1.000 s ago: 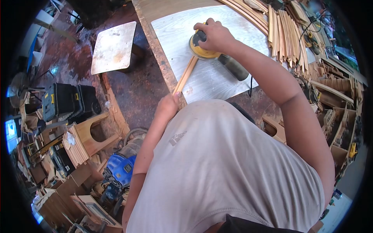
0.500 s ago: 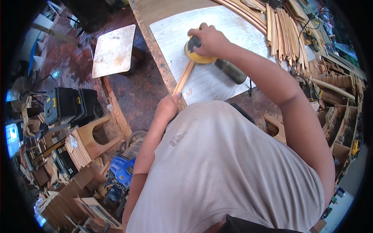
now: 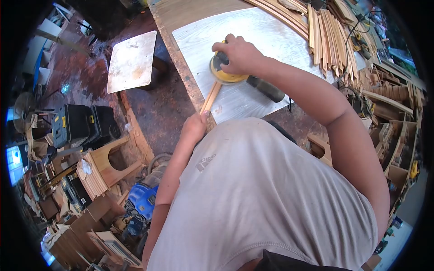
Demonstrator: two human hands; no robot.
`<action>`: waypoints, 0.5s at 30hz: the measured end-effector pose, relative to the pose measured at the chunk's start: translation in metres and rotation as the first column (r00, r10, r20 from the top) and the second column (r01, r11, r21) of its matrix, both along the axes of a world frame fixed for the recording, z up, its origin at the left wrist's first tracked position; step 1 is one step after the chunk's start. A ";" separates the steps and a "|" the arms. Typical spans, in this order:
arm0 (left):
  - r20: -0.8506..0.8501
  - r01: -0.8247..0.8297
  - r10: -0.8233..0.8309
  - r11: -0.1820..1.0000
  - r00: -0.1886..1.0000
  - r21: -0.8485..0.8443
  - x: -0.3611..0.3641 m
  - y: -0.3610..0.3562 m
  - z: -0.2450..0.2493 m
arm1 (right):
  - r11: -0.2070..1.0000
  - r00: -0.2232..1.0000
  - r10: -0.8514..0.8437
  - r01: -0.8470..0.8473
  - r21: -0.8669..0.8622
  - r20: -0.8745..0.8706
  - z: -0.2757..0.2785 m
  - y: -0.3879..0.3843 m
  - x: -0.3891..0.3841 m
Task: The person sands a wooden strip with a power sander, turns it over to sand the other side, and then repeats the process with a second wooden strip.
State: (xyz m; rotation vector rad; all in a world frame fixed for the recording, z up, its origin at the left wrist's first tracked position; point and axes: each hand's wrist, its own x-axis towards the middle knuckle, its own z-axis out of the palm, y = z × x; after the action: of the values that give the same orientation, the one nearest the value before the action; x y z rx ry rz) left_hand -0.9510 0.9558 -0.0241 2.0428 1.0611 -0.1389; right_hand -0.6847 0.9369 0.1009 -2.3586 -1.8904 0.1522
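A yellow and black sander [image 3: 229,76] rests over the far part of two narrow wooden strips [image 3: 210,97], with my right hand [image 3: 237,55] wrapped round its top. A dark cylinder [image 3: 266,88] sticks out from the sander toward the right. My left hand [image 3: 195,127] grips the near end of the strips at the table's edge. Beneath the strips lies a pale grey sheet [image 3: 266,31] on the worktable [image 3: 187,86]. The sander hides the strips' far ends.
Many thin wooden strips [image 3: 327,40] are piled at the upper right, with a cable over them. A square-topped stool [image 3: 132,61] stands left of the table. Black toolboxes [image 3: 74,123] and a blue machine [image 3: 143,199] sit on the left.
My right hand and the sander have moved a little down and to the left along the strips. My left hand has hardly moved.
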 end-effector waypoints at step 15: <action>-0.024 0.003 -0.002 0.999 1.000 0.053 -0.015 0.001 -0.013 | 0.983 0.980 -0.176 0.170 0.073 0.093 -0.018 0.026 0.104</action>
State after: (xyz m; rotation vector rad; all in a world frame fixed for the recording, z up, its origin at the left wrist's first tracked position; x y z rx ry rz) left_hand -0.9655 0.9567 -0.0366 2.0950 1.0878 -0.1385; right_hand -0.5803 0.9624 0.0830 -2.5144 -1.6904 -0.0411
